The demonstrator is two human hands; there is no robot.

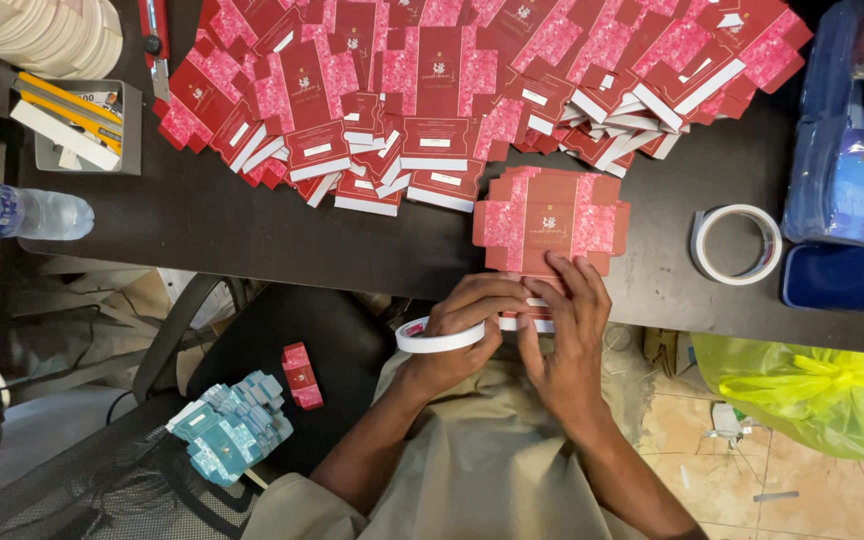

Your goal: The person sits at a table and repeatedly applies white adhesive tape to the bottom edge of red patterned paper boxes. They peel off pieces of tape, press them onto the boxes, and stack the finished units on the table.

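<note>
A person seated at a dark table (252, 235) works on a flat, unfolded red and pink carton blank (550, 218) lying at the table's near edge. The left hand (464, 330) is curled around a white roll of tape (439, 338) held just off that edge, its fingertips meeting the blank's lower flap. The right hand (567, 335) lies with fingers spread and pressed flat on the same flap. A fanned heap of matching red blanks (472, 80) covers the far side of the table. A second tape roll (737, 244) rests toward the right edge, a plastic water bottle (14, 210) at the left edge.
</note>
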